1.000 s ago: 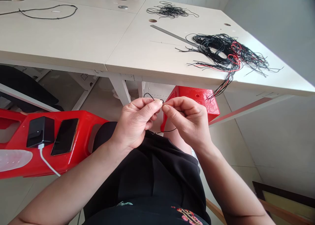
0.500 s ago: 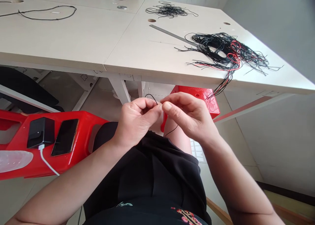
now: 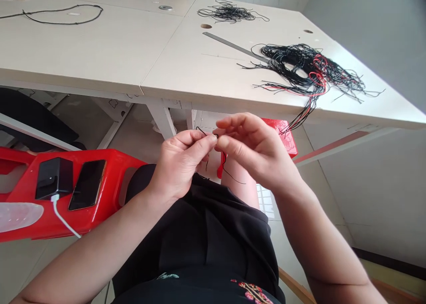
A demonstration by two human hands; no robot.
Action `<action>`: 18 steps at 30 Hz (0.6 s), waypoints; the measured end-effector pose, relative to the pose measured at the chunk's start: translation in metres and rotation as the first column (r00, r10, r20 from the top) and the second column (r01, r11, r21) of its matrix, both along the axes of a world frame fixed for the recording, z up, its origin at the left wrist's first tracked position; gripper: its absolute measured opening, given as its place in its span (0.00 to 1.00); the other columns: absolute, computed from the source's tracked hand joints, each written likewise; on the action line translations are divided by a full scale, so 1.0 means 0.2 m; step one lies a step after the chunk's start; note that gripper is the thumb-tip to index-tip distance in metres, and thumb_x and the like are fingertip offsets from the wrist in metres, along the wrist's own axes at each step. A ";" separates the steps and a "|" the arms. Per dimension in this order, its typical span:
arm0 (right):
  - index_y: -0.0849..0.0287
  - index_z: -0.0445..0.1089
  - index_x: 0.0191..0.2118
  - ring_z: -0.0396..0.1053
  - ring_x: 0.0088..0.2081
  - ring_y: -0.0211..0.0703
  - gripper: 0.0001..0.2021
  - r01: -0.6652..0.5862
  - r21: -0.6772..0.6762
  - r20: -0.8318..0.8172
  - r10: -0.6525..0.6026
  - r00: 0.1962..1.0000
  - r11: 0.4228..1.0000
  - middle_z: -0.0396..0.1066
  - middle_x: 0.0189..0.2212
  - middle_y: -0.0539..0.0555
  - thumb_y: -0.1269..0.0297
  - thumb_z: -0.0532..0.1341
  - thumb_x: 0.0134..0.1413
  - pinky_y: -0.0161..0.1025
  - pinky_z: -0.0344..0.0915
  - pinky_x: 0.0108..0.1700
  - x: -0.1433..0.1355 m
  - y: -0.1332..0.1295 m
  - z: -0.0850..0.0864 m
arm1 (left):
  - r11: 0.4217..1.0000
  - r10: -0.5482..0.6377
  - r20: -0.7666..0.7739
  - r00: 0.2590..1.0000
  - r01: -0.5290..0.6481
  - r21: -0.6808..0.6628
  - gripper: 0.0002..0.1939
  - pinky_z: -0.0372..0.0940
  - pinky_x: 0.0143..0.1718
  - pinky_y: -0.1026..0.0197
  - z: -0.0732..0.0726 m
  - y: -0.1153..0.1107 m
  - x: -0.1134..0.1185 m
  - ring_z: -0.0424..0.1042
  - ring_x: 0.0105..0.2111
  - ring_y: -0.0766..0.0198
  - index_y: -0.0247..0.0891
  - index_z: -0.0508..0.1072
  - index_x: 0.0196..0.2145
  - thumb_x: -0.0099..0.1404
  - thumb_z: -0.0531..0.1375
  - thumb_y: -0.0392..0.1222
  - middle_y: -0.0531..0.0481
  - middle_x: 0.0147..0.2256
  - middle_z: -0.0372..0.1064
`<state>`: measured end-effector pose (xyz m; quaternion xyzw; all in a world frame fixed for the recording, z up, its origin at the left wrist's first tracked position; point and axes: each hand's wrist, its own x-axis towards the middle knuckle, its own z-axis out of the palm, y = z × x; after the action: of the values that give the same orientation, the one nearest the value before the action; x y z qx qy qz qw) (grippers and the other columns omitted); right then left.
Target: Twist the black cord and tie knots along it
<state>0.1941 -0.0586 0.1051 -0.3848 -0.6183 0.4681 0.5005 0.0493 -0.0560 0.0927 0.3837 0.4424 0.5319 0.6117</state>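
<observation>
A thin black cord (image 3: 234, 176) runs between my two hands above my lap, with a small loop standing up behind the left fingers and a loose end hanging over my knee. My left hand (image 3: 181, 159) pinches the cord between thumb and forefinger. Beside it, my right hand (image 3: 254, 151) has its fingers spread, the thumb tip by the cord at the left fingertips; whether it grips the cord there cannot be made out. On the table (image 3: 109, 51) ahead lies a large bundle of black and red cords (image 3: 316, 71), its ends hanging over the front edge.
A metal ruler (image 3: 233, 45) lies partly under the bundle. Behind it sits a smaller tangle of black cord (image 3: 231, 12). A looped cord (image 3: 63, 23) is at the left. The red stool (image 3: 115, 162) on my left carries a phone (image 3: 87, 184) and a black box (image 3: 55, 178) with a white cable.
My right hand's fingers have lifted and spread apart from the thumb. The cord's loose end now hangs further left, in view between the hands and over my knee.
</observation>
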 end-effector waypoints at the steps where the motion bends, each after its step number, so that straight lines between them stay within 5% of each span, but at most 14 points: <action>1: 0.54 0.67 0.40 0.73 0.38 0.38 0.09 -0.003 -0.008 -0.032 0.003 0.999 1.000 0.72 0.35 0.48 0.66 0.65 0.53 0.35 0.72 0.40 0.00 -0.01 -0.02 | 1.000 0.010 0.029 1.000 -0.009 -0.028 0.08 0.50 0.15 0.71 0.01 0.00 0.00 0.58 0.18 0.75 0.37 0.75 0.21 0.51 0.70 0.39 0.56 0.18 0.64; 8: 0.54 0.69 0.33 0.72 0.30 0.39 0.06 0.306 0.080 0.143 -0.315 0.938 0.949 0.73 0.29 0.49 0.60 0.66 0.54 0.37 0.70 0.33 -0.06 -0.06 -0.09 | 0.995 0.002 0.087 0.996 0.007 -0.103 0.09 0.48 0.14 0.73 0.02 -0.01 -0.01 0.61 0.20 0.74 0.36 0.74 0.22 0.49 0.71 0.40 0.55 0.20 0.65; 18: 0.54 0.73 0.34 0.72 0.30 0.40 0.06 0.405 0.193 0.179 -0.438 0.881 0.894 0.74 0.30 0.52 0.59 0.62 0.57 0.37 0.70 0.33 -0.12 -0.08 -0.13 | 0.987 -0.035 0.201 0.979 0.065 -0.149 0.09 0.49 0.13 0.75 0.04 -0.02 -0.02 0.63 0.21 0.76 0.35 0.76 0.22 0.51 0.71 0.41 0.55 0.22 0.67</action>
<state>0.1709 -0.0738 0.0798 -0.5204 -0.6038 0.2551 0.5473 0.0456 -0.0597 0.1017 0.2914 0.4096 0.5158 0.6937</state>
